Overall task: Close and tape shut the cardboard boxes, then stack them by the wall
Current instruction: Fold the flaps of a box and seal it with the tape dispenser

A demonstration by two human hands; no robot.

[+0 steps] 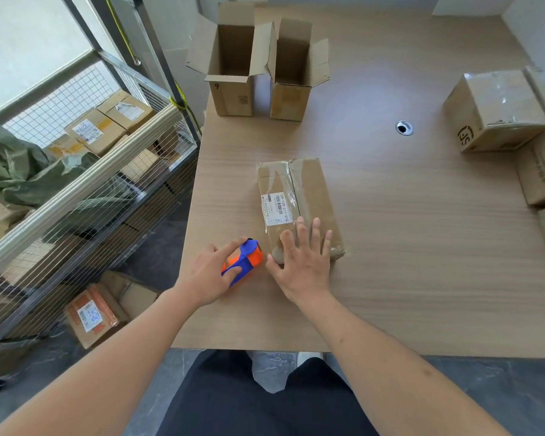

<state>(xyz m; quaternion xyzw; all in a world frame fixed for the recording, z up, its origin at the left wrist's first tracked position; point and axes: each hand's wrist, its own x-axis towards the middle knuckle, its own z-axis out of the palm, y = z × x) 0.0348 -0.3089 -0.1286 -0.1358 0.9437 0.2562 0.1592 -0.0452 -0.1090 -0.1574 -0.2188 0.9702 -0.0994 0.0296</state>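
Your closed box (298, 209) lies flat near the surface's (422, 262) front edge, its brown card glossy with clear tape along the seam. Its white barcode label (277, 209) reads "159-159-L11-010". Your right hand (302, 262) presses flat on its near end, fingers spread, gripping nothing. Your left hand (210, 275) is closed around the orange-and-blue tape dispenser (244, 262), just beside the box. Two open boxes (233, 64) stand at the far-left corner, one marked "9".

Both bare forearms reach forward; left hand (210, 275) curled in a grip, right hand (302, 262) flat, fingers spread.
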